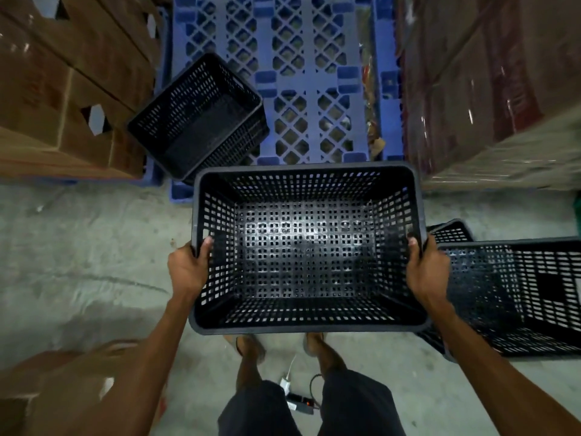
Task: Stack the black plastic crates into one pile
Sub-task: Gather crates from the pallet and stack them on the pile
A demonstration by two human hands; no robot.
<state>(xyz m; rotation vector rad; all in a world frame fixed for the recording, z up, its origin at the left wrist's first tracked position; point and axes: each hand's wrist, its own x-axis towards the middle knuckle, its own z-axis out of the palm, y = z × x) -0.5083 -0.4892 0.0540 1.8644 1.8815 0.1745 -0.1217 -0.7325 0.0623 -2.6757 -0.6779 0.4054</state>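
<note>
— Hands first: where are they, and what do they carry?

— The left hand (188,269) and right hand (428,269) each clamp a short side of the carried crate (303,247), thumbs hooked over the rim, fingers wrapped outside. It hangs open side up above the concrete floor (78,247), its far edge over the near end of the blue pallet (308,89).

— Where would it go?

— Probably into the tilted crate (201,118) on the pallet's left corner, beside the cardboard boxes (63,89). More crates (515,294) lie at the right.

— What could spoil that?

— The target sits askew and skewed to the carried one; lowered without turning, the rims would catch and jam, or tip it off the pallet edge. A cable and charger (298,401) lie near the person's feet, a likely trip.
</note>
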